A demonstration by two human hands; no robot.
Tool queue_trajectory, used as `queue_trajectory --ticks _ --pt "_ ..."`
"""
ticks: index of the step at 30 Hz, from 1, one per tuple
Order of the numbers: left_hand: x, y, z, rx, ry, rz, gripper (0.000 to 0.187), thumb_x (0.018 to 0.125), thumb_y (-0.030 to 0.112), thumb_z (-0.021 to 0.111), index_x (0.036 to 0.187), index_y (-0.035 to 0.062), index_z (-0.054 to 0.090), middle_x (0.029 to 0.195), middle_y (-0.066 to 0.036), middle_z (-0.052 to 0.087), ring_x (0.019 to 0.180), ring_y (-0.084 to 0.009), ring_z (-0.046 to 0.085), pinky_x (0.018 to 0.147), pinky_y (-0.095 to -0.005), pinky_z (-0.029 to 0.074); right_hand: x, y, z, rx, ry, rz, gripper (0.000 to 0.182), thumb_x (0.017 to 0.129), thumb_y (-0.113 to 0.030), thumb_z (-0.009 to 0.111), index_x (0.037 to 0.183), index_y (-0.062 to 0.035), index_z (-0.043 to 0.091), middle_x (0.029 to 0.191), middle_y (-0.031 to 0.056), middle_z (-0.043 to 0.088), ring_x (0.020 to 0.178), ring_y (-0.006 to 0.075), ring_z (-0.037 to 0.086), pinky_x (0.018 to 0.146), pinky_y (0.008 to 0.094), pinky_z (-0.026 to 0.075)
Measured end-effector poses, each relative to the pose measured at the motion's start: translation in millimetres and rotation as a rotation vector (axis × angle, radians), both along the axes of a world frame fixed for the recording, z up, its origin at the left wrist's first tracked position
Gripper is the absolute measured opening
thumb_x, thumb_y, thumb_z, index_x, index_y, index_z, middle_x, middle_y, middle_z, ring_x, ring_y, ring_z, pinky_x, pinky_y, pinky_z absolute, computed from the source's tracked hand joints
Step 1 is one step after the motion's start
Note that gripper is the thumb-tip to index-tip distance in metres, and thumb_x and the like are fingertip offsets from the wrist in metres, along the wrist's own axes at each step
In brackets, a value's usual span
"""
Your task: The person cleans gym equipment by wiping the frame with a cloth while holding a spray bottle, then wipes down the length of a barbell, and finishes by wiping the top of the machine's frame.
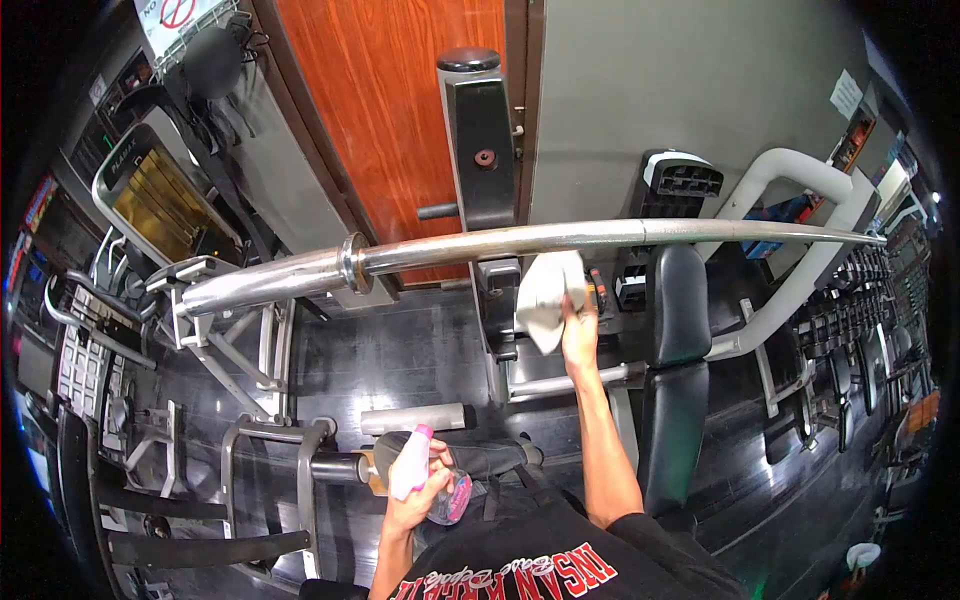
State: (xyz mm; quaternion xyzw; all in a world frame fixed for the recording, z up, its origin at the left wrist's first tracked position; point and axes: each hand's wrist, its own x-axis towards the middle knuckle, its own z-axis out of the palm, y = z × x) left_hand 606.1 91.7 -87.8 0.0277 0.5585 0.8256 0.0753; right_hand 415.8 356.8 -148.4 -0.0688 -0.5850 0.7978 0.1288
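My left hand is closed around a spray bottle with a pink and white top, held low in front of my body. A clear lower part with a pink label shows beside the fingers. Out ahead, my right hand grips a white cloth, its folds hanging to the left of the fingers. The cloth's upper edge is right at the underside of a long metal barbell, which runs across the view with its thick sleeve at the left.
A black padded bench stands close to my right arm. Weight machines fill the left side, and a dumbbell rack lines the far right. Behind the barbell are a black upright post and an orange wooden door.
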Motion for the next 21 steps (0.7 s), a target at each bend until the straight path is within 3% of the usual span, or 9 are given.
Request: queue_trajectory --ticks 1,2,4,6,7,12,15,18,21 --pt "0.5 0.4 0.9 -0.008 0.003 0.004 0.033 0.084 -0.004 0.062 0.115 -0.0043 0.050 0.093 -0.011 0.056 0.070 -0.0139 0.060 0.064 -0.0257 0.050 -1.0 -10.8 29.4 0.058 0.248 -0.050 0.038 0.098 -0.016 0.049 0.133 -0.0030 0.043 0.115 0.0107 0.060 0.109 0.0196 0.057 0.091 0.0326 0.046" --pt "1.6 0.3 0.7 -0.012 0.001 0.000 0.033 0.084 -0.004 0.062 0.115 -0.0043 0.050 0.093 -0.011 0.056 0.070 -0.0139 0.060 0.064 -0.0257 0.050 -6.9 -18.1 30.8 0.004 0.172 -0.040 0.043 0.095 -0.008 0.049 0.136 -0.0007 0.039 0.119 0.0112 0.058 0.111 0.0201 0.055 0.095 0.0343 0.044" --pt "2.2 -0.5 -0.4 -0.054 -0.005 -0.011 0.034 0.084 -0.003 0.062 0.116 -0.0043 0.049 0.093 -0.011 0.056 0.070 -0.0143 0.059 0.064 -0.0259 0.050 -13.8 -22.6 44.4 0.513 0.259 0.196 0.043 0.097 -0.018 0.051 0.135 -0.0003 0.041 0.120 0.0103 0.057 0.106 0.0200 0.057 0.093 0.0309 0.043" --pt "4.2 -0.5 -0.7 -0.059 0.001 -0.011 0.034 0.085 -0.003 0.062 0.116 -0.0043 0.049 0.094 -0.011 0.056 0.070 -0.0142 0.059 0.064 -0.0260 0.050 -10.4 -51.2 45.0 0.478 0.385 -0.007 0.045 0.096 -0.016 0.051 0.136 0.0020 0.039 0.124 0.0169 0.056 0.112 0.0237 0.055 0.097 0.0318 0.040" --pt "4.3 -0.7 -0.8 -0.058 0.009 -0.005 0.034 0.085 -0.003 0.062 0.117 -0.0044 0.049 0.094 -0.011 0.056 0.070 -0.0140 0.059 0.064 -0.0261 0.050 -17.5 -42.2 12.4 0.606 0.307 -0.034 0.044 0.092 -0.004 0.047 0.135 0.0036 0.039 0.127 0.0223 0.053 0.117 0.0259 0.053 0.099 0.0334 0.039" --pt "4.7 -2.6 -3.2 -0.062 0.032 -0.001 0.035 0.085 -0.003 0.061 0.117 -0.0044 0.049 0.096 -0.010 0.056 0.070 -0.0140 0.059 0.064 -0.0267 0.051 25.2 -25.9 -18.0 0.655 0.228 0.056 0.058 0.073 0.011 0.037 0.130 0.0022 0.047 0.128 0.0250 0.052 0.125 0.0339 0.048 0.104 0.0351 0.036" --pt "4.0 -3.1 -3.4 -0.061 0.025 -0.006 0.034 0.085 -0.003 0.061 0.117 -0.0045 0.049 0.096 -0.010 0.057 0.071 -0.0141 0.059 0.063 -0.0267 0.051 34.1 -11.4 -43.7 0.424 -0.013 0.283 0.051 0.077 0.010 0.040 0.126 0.0016 0.050 0.119 0.0213 0.059 0.117 0.0291 0.055 0.099 0.0332 0.040" --pt "2.6 -0.6 0.4 -0.099 0.006 -0.009 0.036 0.085 0.005 0.064 0.116 -0.0025 0.048 0.095 -0.010 0.056 0.068 -0.0149 0.059 0.066 -0.0284 0.051 43.0 -9.5 -21.6 0.406 -0.032 0.026 0.035 0.088 0.004 0.049 0.122 0.0021 0.053 0.112 0.0094 0.061 0.104 0.0163 0.056 0.092 0.0284 0.043" --pt "0.6 1.4 4.8 -0.146 -0.006 -0.007 0.038 0.084 0.012 0.066 0.116 0.0000 0.048 0.094 -0.009 0.055 0.065 -0.0155 0.059 0.070 -0.0303 0.051 51.4 -25.0 42.9 0.535 0.254 0.107 0.041 0.080 0.002 0.054 0.122 0.0011 0.054 0.115 0.0128 0.060 0.107 0.0199 0.056 0.093 0.0308 0.044"
